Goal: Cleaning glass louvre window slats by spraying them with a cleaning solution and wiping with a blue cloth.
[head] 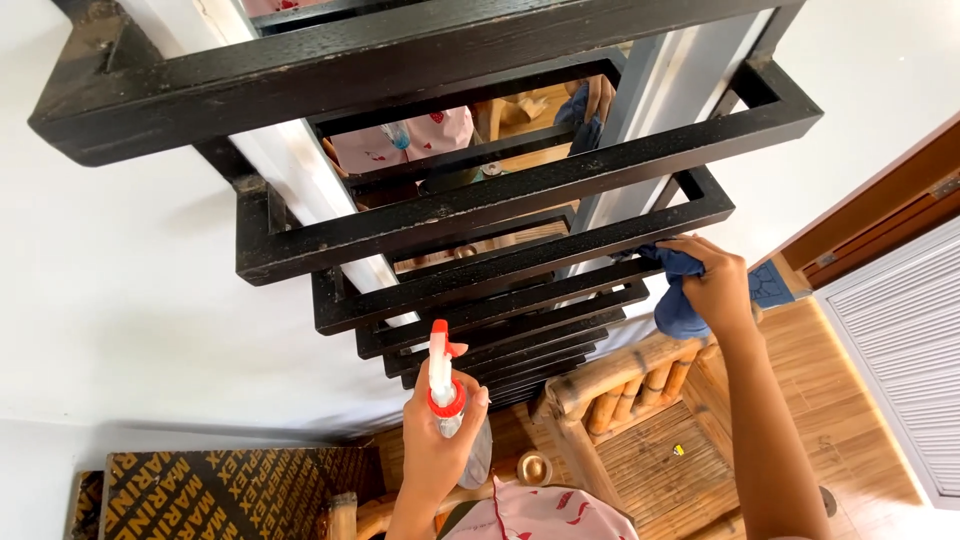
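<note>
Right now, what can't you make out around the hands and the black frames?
- Spray bottle: lower body hidden by the left hand.
- Blue cloth: partly covered by the right hand.
- Lowest black frames: stacked too tightly to count.
- Bamboo chair: cut off by the bottom edge.

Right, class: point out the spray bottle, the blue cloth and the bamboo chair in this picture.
spray bottle (pixel 441 385), head view, on the white neck above the red collar.
blue cloth (pixel 678 308), head view, on the bunched fold hanging below the right hand.
bamboo chair (pixel 640 460), head view, on the slatted seat.
</note>
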